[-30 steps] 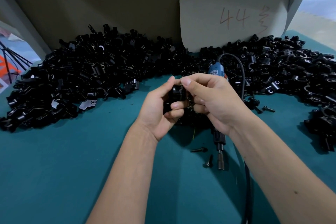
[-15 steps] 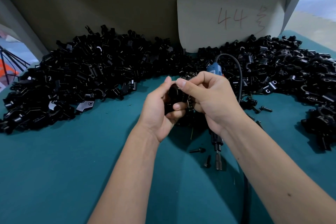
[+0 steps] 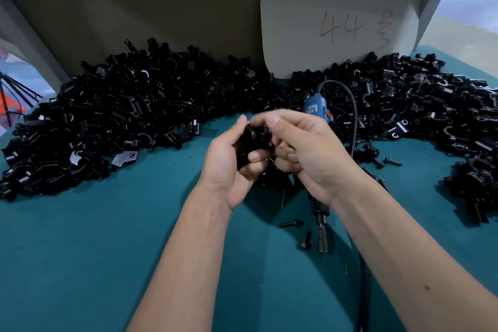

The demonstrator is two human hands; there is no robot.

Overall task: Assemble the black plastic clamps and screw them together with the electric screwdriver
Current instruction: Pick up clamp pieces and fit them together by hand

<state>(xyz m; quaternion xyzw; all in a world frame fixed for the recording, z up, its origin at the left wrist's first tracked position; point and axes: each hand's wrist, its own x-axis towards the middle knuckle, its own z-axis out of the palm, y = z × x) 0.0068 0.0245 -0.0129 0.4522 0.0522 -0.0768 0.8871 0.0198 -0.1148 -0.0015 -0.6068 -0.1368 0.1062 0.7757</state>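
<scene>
The black clamp (image 3: 252, 143) sits above the teal worktop (image 3: 80, 250), gripped in the curled fingers (image 3: 257, 155) of the left hand (image 3: 229, 170), while the right hand (image 3: 310, 153) pinches at its right side with thumb and curled fingers; blur hides what lies between them. The likely slip is misalignment: if the two halves shift before a screw seats, the thread could cross, or a small part could drop into the loose clamps (image 3: 134, 116) heaped behind. The electric screwdriver (image 3: 319, 213) lies untouched under the right wrist, its cable (image 3: 353, 121) arching near the hands, so a snag could drag it. Loose screws (image 3: 291, 223) lie beside its tip. No container shows; everything lies bare on the worktop.
</scene>
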